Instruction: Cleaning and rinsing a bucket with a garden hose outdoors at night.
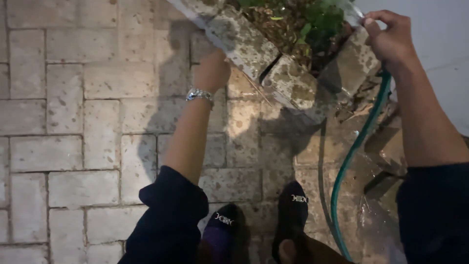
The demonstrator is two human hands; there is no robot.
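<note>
While I look down through the head camera, my right hand (391, 41) is closed around the end of a green garden hose (356, 146), holding it over the corner of a raised planter edged with weathered stone blocks (293, 85). From that hand the hose drops along the planter's right side and curves down past my right shoe (292, 210) to the bottom of the frame. My left hand (211, 71), with a silver bracelet (199, 94) at the wrist, reaches to the planter's front block (239, 41). It seems to rest against the stone, but the fingers are hidden from here, so I cannot tell whether they are curled or spread. Green leaves (320, 22) and dry litter fill the bed. My left shoe (222, 230) stands on the brick paving (63, 146).

As for what could go wrong, the paving by the hose looks wet and glossy, so I judge a slip likely if I shift my weight. The hose loop lies close to my right foot and could catch it. A loose hold at the nozzle end could let water spray off the bed onto the bricks.
</note>
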